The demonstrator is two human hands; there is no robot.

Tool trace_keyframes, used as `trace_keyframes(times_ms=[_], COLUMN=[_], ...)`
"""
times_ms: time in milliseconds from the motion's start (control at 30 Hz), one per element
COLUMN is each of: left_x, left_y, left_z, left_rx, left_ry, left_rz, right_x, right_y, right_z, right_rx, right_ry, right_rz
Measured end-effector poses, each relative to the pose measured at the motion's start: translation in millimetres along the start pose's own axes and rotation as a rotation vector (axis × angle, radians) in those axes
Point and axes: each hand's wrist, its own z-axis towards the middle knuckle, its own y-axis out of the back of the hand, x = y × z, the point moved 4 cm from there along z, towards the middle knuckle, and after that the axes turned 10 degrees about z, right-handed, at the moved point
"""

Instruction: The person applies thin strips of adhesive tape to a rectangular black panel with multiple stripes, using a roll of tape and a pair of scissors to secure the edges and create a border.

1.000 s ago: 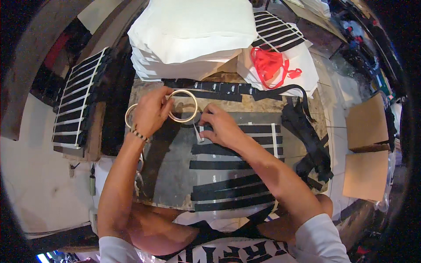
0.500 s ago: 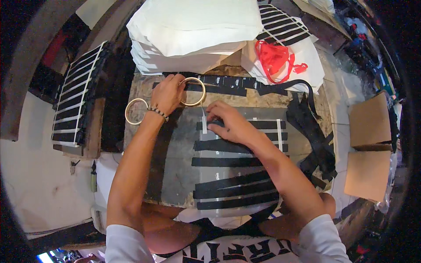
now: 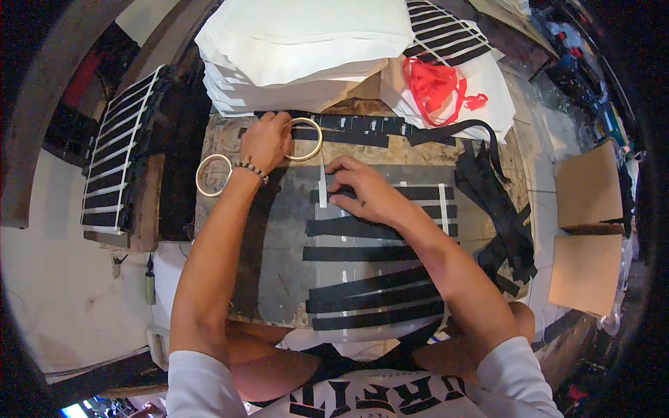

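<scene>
Gripping a cream, ring-shaped tape roll point(image 3: 304, 158) with the left hand point(image 3: 266, 138), over the far left of the worn wooden desk point(image 3: 362, 155). Curling the right hand point(image 3: 366, 189) just beside the narrow white tape tail point(image 3: 323, 188); impossible to tell whether pinching it or merely touching. Already laid out in rows, near to far: flat black fabric strips point(image 3: 362, 254). Already bridged, at the far right ends, by a straight white tape band point(image 3: 443, 205), hidden lower down behind the right forearm. Crossed by the tail at the far left end only; not yet taped along the nearer left ends, so partway along at a guess. To the right, well apart, tan cardboard panels point(image 3: 585, 272), perhaps box flaps, with no contents discernible.
</scene>
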Motion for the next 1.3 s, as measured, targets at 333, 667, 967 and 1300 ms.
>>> trace_keyframes(times_ms=[333, 667, 967, 1300], left_x=[7, -79, -87, -67], left_y=[16, 81, 68, 59], left_z=[-3, -111, -119, -123], left_rx=[-0.022, 0.416, 0.408, 0.560], left_ry=[0.012, -0.112, -0.086, 0.284], left_rz=[0.046, -0.332, -0.408, -0.739], right_x=[4, 42, 38, 34], right_y=[0, 118, 103, 98], right_z=[6, -111, -174, -169], right_rx=[0.013, -0.007, -0.078, 0.013], right_ry=[0.022, -0.213, -0.341, -0.136], right_rz=[-0.030, -0.456, -0.414, -0.240])
